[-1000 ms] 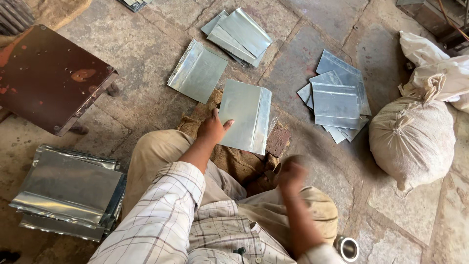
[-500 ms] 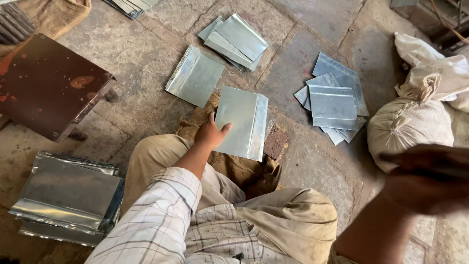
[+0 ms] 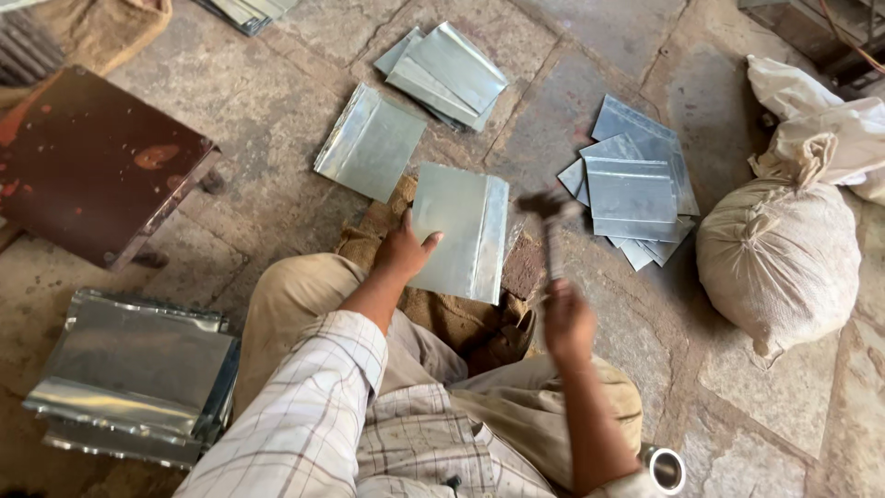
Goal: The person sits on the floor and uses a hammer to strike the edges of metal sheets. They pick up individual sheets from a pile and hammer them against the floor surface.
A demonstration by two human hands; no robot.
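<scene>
Near the centre of the frame, the person's left hand [image 3: 403, 251] lies flat, fingers spread, pressing down on the lower left edge of a shiny rectangular metal sheet with a folded seam along its right side [image 3: 461, 231]. That sheet rests on a brown sackcloth pad [image 3: 461, 318] on the stone floor [image 3: 277, 120], just above the person's knees. Right of centre, the right hand [image 3: 567, 318] is closed around the handle of a blurred hammer [image 3: 551, 226], its head raised just beside the sheet's right edge. A single similar sheet [image 3: 369, 143] lies to the upper left, and loose piles sit at the upper centre [image 3: 447, 74] and at the right [image 3: 631, 189]. A tied whitish sack [image 3: 779, 258] stands at the far right, a rusty brown plate [image 3: 88, 166] at the upper left, and a stack of folded sheets [image 3: 134, 373] at the lower left.
</scene>
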